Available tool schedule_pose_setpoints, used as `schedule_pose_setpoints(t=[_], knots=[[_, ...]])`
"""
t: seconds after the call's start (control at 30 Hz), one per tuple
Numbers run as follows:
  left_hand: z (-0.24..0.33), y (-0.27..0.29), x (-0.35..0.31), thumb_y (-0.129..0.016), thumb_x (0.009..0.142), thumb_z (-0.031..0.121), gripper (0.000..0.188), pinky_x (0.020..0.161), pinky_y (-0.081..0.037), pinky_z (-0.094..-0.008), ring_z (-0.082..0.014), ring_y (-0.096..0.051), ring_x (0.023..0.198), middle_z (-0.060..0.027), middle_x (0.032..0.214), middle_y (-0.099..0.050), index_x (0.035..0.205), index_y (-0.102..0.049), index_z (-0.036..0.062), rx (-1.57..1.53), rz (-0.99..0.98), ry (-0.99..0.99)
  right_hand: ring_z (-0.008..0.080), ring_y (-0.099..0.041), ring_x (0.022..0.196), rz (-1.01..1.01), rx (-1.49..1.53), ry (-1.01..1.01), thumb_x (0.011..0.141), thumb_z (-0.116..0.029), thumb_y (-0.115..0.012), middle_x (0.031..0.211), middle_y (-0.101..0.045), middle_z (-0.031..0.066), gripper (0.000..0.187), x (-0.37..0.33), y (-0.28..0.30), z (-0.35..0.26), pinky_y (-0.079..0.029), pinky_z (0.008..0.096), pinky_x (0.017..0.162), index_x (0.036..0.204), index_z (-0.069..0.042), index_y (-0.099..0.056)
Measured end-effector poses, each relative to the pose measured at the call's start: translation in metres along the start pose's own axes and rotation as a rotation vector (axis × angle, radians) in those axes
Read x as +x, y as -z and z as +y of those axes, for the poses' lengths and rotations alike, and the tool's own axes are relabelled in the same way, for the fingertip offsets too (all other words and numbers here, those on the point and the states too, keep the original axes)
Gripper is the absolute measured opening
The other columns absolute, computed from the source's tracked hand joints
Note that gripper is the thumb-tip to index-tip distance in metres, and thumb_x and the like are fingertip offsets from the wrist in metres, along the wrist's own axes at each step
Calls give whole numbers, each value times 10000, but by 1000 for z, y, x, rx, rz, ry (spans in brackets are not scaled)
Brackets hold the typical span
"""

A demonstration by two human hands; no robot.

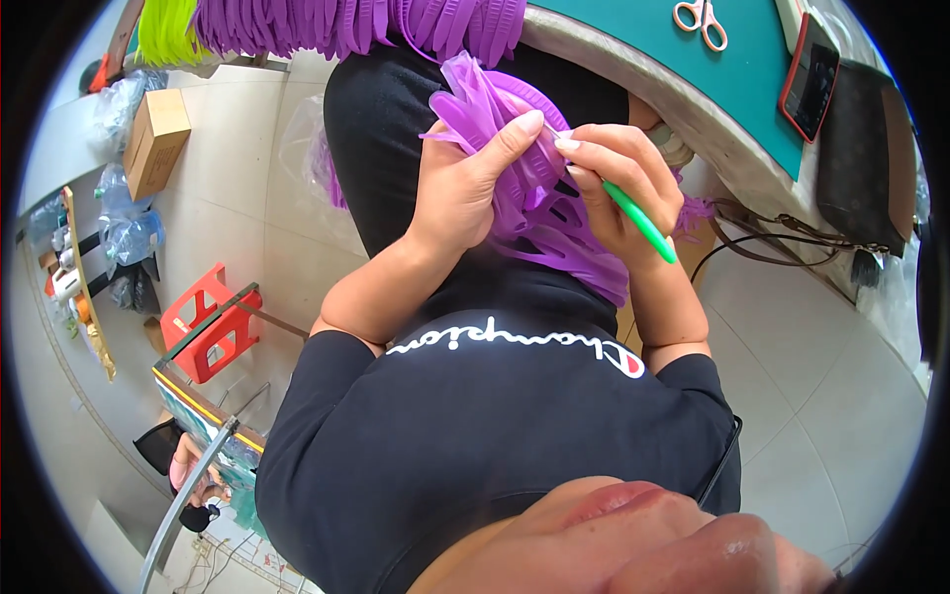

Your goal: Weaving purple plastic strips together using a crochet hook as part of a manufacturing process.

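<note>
My left hand is closed round a bunch of ribbed purple rubber straps, its thumb pressed on top near one strap's edge. In my right hand is a slim tool with a green handle, pinched between thumb and fingers. A thin, pale tip runs from the tool toward the straps by my left thumb; its exact shape is too small to tell. More loose purple straps hang over my lap below both hands.
Along the table's edge lie purple straps and lime-green ones. The green mat holds pink-handled scissors and a red-edged phone. A dark bag sits at right. A red stool and cardboard box stand left; another person is lower left.
</note>
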State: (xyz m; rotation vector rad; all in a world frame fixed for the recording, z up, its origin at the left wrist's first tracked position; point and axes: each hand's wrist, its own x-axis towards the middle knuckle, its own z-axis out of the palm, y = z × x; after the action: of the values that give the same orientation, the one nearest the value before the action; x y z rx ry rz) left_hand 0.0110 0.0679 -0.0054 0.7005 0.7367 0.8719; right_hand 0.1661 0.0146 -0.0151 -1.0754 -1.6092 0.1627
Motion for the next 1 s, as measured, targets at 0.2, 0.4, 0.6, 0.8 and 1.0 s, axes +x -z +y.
schedule_pose_setpoints(t=[0.2,0.4,0.6,0.8,1.0], knots=[[-2,3,0,-621,916,73,95,719,-535,-247,-128,-654,790,-69,877,-673,982,-627,4,15,-9,-24,225,-645,744,-11,-74,26,839,-14,-670,866,-655,147,125,-7,-3,3,-527,283,613,961,11,-659],[-4,4,0,-620,914,59,96,720,-538,-249,-131,-656,795,-68,875,-670,994,-619,7,-11,-22,-10,238,-648,752,-30,-106,70,813,-14,-688,870,-657,138,151,-7,-4,4,-527,297,631,961,2,-661],[-5,7,0,-630,905,52,84,711,-536,-243,-125,-659,773,-67,849,-674,972,-631,2,82,-16,-106,245,-603,730,-58,-207,48,758,-31,-721,806,-619,105,154,-3,-1,-5,-490,314,628,903,-17,-671],[-2,9,-4,-619,912,42,62,643,-518,-222,-109,-650,717,-60,801,-667,952,-626,-5,281,-17,-260,262,-552,725,-207,-329,-113,730,-36,-703,737,-561,70,106,1,7,-9,-440,336,617,815,-53,-643],[2,8,-2,-615,913,39,50,657,-514,-247,-116,-633,715,-63,815,-662,944,-609,0,119,38,-163,146,-588,736,139,551,-550,974,-82,-497,835,-623,111,149,-11,11,-7,-480,278,674,986,38,-586]])
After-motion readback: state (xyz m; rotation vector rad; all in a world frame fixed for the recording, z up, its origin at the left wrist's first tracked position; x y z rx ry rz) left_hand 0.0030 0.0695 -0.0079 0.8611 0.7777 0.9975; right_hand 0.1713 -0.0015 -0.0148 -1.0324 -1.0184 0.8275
